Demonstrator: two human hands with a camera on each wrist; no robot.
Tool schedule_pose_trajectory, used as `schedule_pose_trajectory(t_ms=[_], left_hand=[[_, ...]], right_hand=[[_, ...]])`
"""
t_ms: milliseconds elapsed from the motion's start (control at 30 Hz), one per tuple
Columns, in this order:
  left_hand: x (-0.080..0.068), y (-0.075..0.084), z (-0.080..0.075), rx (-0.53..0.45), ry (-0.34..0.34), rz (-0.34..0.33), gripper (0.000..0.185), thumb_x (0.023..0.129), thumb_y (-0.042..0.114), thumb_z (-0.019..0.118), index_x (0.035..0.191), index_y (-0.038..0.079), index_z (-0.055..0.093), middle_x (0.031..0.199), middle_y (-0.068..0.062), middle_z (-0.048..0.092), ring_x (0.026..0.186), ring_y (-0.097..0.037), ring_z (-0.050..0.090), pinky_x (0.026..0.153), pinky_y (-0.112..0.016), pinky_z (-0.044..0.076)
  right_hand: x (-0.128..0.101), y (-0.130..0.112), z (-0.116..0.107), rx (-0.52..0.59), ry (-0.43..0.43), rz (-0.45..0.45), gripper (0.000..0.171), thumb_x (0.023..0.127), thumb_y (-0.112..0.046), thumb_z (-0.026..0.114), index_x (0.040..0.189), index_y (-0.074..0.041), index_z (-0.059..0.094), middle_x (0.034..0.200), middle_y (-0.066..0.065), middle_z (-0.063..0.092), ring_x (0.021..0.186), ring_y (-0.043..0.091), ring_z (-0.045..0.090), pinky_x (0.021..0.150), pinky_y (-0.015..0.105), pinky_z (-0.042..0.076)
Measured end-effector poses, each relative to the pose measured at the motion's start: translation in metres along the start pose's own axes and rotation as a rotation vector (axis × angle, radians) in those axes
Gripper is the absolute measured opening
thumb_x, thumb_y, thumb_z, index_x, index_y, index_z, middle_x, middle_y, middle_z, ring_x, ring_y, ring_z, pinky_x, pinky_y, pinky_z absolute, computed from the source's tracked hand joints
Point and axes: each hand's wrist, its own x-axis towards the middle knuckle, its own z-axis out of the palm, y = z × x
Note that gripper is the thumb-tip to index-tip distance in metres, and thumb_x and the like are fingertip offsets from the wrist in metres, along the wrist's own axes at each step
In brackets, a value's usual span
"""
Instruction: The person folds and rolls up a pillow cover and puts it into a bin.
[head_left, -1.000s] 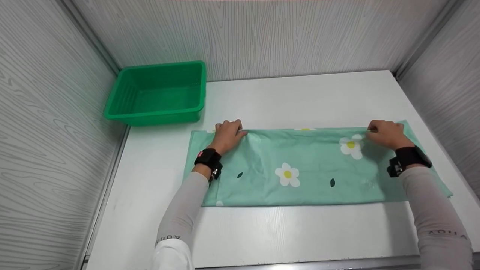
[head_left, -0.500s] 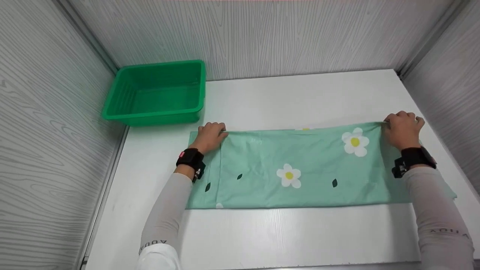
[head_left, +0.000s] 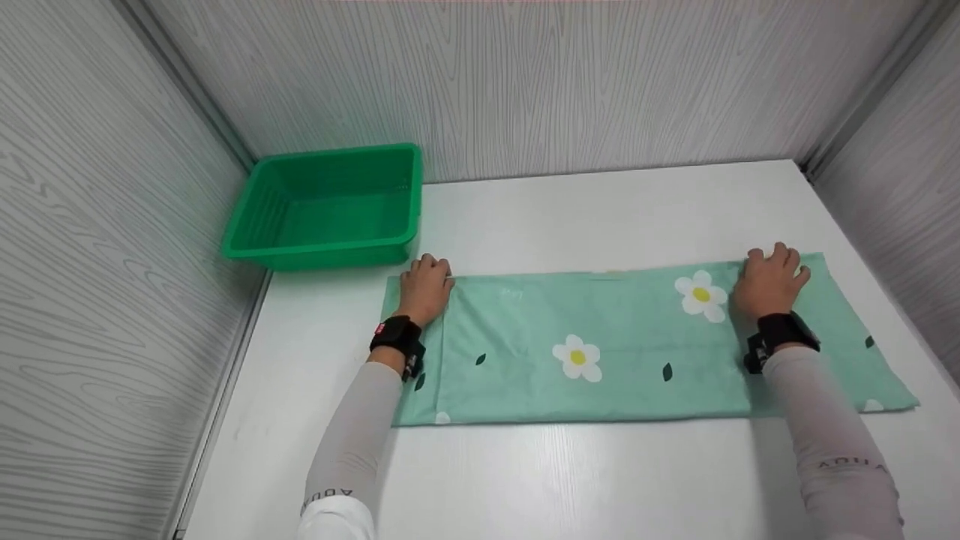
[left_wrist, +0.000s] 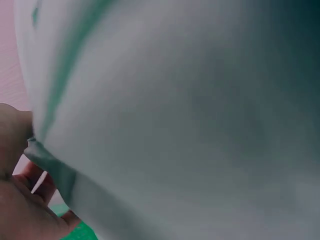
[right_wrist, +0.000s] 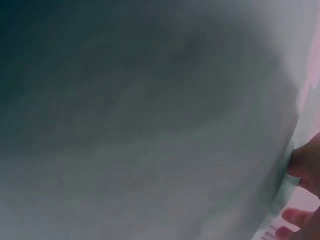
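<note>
A folded green floral cloth (head_left: 600,345) lies flat across the middle of the white desk (head_left: 600,210), reaching toward its right edge. The left hand (head_left: 424,289) rests on the cloth's far-left corner — fingers curled at the fold's edge. The right hand (head_left: 769,281) presses flat on the far edge, fingers spread. A green plastic basin (head_left: 330,206) stands at the desk's far-left corner.

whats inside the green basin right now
Nothing shows inside the green basin: its floor and far walls look bare. The strip just behind its near wall is hidden. Both hands rest on the floral cloth instead.
</note>
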Motion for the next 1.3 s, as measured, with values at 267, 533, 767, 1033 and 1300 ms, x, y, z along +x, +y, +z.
schedule_pose_trajectory(t_ms=[267,533,767,1033,1300], left_hand=[[-0.027,0.018,-0.011,0.076,-0.088,0.223,0.059,0.111,0.04,0.046,0.162,0.012,0.038,0.17,-0.02,0.025,0.16,-0.04,0.012,0.124,-0.067,0.01],[-0.056,0.029,-0.007,0.187,-0.324,0.329,0.104,0.091,0.082,0.052,0.17,0.025,0.013,0.177,-0.012,-0.001,0.161,-0.041,-0.009,0.121,-0.073,-0.003],[-0.065,0.034,-0.011,0.139,-0.468,0.192,0.115,0.086,0.086,0.054,0.17,0.028,0.001,0.176,-0.008,-0.015,0.159,-0.041,-0.02,0.118,-0.075,-0.01],[-0.071,0.029,-0.006,0.028,-0.463,0.137,0.126,0.078,0.093,0.055,0.17,0.029,-0.003,0.174,-0.008,-0.021,0.156,-0.043,-0.027,0.115,-0.076,-0.017],[-0.08,0.028,-0.007,0.003,-0.536,0.085,0.143,0.067,0.09,0.071,0.169,0.029,-0.01,0.172,-0.007,-0.029,0.153,-0.042,-0.034,0.11,-0.077,-0.023]], right_hand=[[-0.016,-0.029,-0.025,0.088,-0.236,0.044,0.078,0.11,-0.039,0.041,0.159,0.014,0.014,0.16,0.047,-0.014,0.146,0.071,-0.013,0.101,0.092,0.001],[-0.073,-0.053,-0.044,0.025,-0.516,0.106,0.128,0.092,-0.083,0.048,0.16,0.013,-0.003,0.153,0.055,-0.016,0.136,0.082,-0.009,0.096,0.095,0.009],[-0.088,-0.059,-0.037,-0.048,-0.676,0.123,0.14,0.084,-0.091,0.05,0.16,0.013,-0.006,0.148,0.06,-0.009,0.131,0.086,0.002,0.099,0.09,0.024],[-0.055,-0.06,-0.027,-0.065,-0.69,0.062,0.14,0.083,-0.091,0.052,0.162,0.009,-0.005,0.15,0.058,-0.012,0.134,0.085,-0.002,0.099,0.091,0.022],[-0.028,-0.06,-0.022,-0.062,-0.693,-0.008,0.137,0.083,-0.088,0.056,0.163,0.007,-0.003,0.153,0.056,-0.015,0.137,0.082,-0.007,0.1,0.092,0.016]])
